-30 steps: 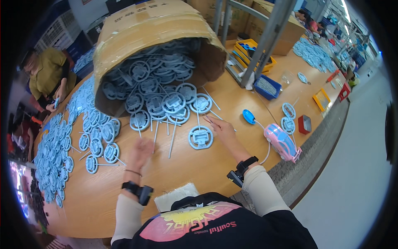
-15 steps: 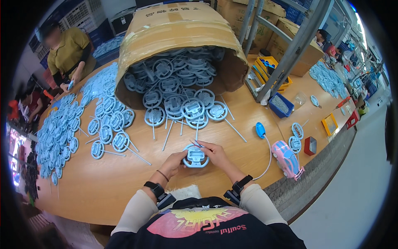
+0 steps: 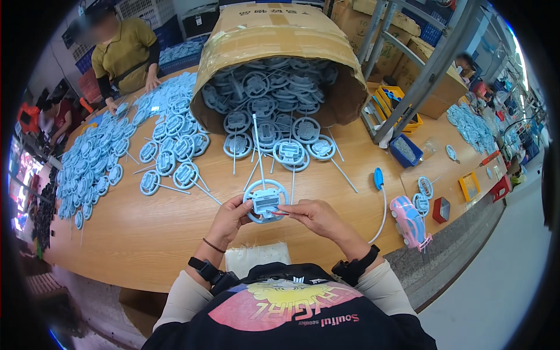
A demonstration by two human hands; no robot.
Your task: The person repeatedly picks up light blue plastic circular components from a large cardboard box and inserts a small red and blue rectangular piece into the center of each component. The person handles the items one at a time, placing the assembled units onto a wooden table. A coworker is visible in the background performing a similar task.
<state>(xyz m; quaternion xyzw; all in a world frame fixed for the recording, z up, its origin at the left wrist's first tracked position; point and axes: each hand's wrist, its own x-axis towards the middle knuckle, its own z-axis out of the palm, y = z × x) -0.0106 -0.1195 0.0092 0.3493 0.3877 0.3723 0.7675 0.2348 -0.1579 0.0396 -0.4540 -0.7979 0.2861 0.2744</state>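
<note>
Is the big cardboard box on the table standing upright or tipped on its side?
Tipped on its side: the cardboard box opens toward the person, and blue wheel-shaped parts spill from it onto the table.

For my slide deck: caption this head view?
Both hands, left hand and right hand, hold a blue wheel-shaped part above the wooden table.

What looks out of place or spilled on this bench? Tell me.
The big cardboard box lies tipped on its side, blue steering-wheel parts spilling from its mouth across the wooden table. Both hands hold one wheel.
</note>
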